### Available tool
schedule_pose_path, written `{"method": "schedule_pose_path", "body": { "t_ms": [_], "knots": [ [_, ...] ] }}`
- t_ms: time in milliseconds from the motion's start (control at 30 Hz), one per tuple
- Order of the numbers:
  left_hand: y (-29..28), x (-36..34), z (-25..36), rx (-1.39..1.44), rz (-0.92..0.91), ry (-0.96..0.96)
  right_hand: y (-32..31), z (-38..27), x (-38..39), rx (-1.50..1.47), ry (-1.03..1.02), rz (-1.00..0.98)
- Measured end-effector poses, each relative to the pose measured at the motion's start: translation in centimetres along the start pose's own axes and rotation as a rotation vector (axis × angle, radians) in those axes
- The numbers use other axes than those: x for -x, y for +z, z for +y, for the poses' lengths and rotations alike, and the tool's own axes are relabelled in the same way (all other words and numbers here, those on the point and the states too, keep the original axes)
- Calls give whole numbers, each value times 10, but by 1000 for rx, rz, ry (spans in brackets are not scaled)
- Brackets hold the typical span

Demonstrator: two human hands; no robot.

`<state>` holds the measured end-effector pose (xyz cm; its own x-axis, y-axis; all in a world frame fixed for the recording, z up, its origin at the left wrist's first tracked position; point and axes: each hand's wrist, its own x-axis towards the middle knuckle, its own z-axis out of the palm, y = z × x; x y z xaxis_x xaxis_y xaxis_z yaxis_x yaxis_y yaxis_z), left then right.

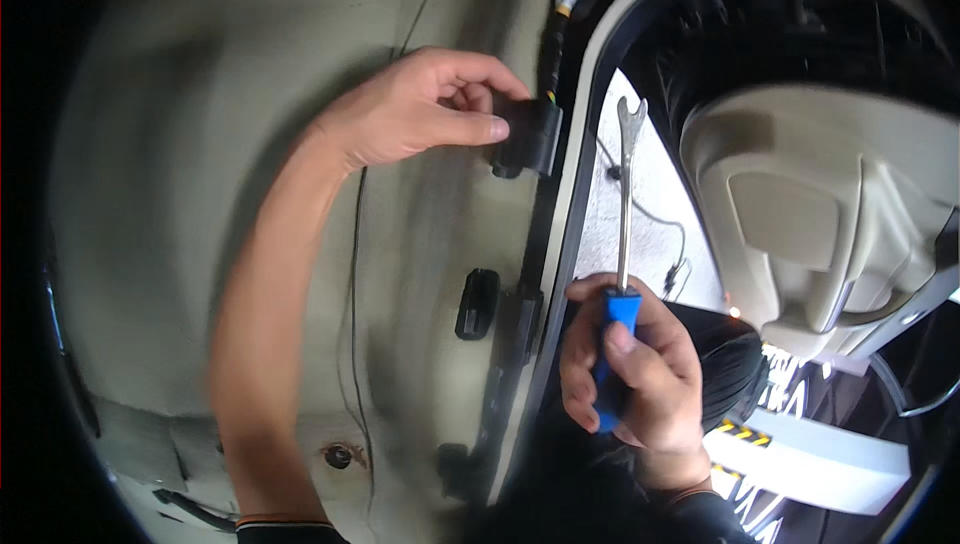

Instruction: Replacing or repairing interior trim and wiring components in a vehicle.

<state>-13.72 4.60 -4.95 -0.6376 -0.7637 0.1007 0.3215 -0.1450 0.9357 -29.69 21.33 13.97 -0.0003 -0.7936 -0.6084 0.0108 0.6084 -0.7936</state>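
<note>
My left hand (405,109) reaches up over the pale panel, its thumb and fingers closed on a black plastic part (535,139) beside the door opening's rubber seal (575,219). A dark wire bundle (558,54) with a white wrapped upper section runs up from that part. Lower right, my right hand (635,374) grips the blue handle of a metal pry tool (627,194), whose forked tip points up, just right of the seal.
A pale interior panel (170,214) carries a thin loose wire and a black fitting (478,304). At right stands an open beige-trimmed car door (770,214). Below it is a white beam (830,469) with yellow-black stripes. A cable lies on the light floor (665,244) outside.
</note>
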Motion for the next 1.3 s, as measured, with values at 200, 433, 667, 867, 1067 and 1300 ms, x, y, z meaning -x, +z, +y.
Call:
{"method": "schedule_pose_path", "body": {
  "t_ms": [200, 433, 667, 867, 1067, 1300],
  "knots": [
    [-1, 5, 11, -19, -81, -104, -15, 0, 19, -315, 387, -236],
    [-1, 9, 23, -405, -80, -5, -2, -1, -2, -498, 550, -95],
    [10, 10, 37, -606, -33, -8, 3, -8, -13, -391, 579, -30],
    [11, 10, 39, -650, 3, 15, 6, -10, -15, -293, 550, 88],
    [13, 9, 39, -645, 18, 44, -14, 0, -17, -212, 380, -25],
    [14, 10, 33, -566, 49, 126, -20, -13, -33, -257, 396, -21]
  ]
}}
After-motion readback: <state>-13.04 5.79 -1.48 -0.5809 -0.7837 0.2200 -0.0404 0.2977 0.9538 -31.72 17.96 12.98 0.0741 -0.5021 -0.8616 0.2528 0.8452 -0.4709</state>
